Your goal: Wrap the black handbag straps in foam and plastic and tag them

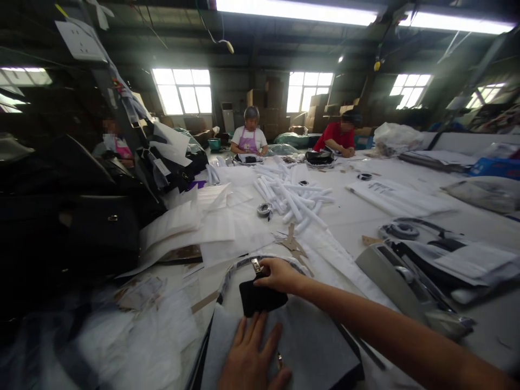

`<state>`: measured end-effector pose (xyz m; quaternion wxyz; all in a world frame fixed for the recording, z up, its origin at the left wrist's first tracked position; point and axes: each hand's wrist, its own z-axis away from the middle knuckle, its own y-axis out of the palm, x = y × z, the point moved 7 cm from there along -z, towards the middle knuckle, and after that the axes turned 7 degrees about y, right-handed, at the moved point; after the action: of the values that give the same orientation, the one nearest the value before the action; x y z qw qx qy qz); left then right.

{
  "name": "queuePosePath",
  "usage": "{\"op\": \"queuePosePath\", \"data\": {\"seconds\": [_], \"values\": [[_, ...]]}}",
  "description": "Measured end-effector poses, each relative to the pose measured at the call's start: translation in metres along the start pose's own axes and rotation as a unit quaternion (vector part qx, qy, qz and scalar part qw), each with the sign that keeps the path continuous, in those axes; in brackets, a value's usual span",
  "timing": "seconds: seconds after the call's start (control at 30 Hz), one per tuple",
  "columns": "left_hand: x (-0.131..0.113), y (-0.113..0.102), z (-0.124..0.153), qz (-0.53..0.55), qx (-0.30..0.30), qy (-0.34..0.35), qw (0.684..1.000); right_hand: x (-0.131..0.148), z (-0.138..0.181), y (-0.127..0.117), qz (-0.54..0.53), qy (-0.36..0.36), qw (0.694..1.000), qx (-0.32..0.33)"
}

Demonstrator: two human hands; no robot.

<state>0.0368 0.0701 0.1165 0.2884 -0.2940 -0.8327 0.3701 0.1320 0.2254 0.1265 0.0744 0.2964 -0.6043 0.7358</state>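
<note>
Flat at the table's near edge, the left hand spreads its fingers open on a grey sheet. Just beyond, a black flap lies on that sheet; the right hand pinches its metal clasp with closed fingers. White rolls are heaped mid-table, with a tape roll beside them.

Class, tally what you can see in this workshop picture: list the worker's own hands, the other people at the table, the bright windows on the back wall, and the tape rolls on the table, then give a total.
Worker's own hands: 2, left hand and right hand
Other people: 3
Back-wall windows: 3
Tape rolls: 2
Total: 10
</note>
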Motion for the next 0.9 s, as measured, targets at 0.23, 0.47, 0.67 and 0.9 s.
{"op": "queuePosePath", "data": {"seconds": [0.23,0.47,0.67,0.9], "values": [[0.002,0.000,0.000,0.175,0.031,-0.108,0.978,0.012,0.115,0.005,-0.063,-0.157,0.986,-0.009],[0.000,0.001,0.007,0.244,0.035,-0.133,0.960,0.005,0.144,0.024,-0.032,-0.278,0.957,-0.081],[-0.008,-0.018,0.016,0.160,-0.065,-0.068,0.983,-0.008,0.147,0.038,0.012,-0.277,0.955,-0.103],[-0.020,-0.035,0.010,0.161,-0.104,0.087,0.978,-0.005,0.146,0.046,0.065,-0.266,0.954,-0.118]]}}
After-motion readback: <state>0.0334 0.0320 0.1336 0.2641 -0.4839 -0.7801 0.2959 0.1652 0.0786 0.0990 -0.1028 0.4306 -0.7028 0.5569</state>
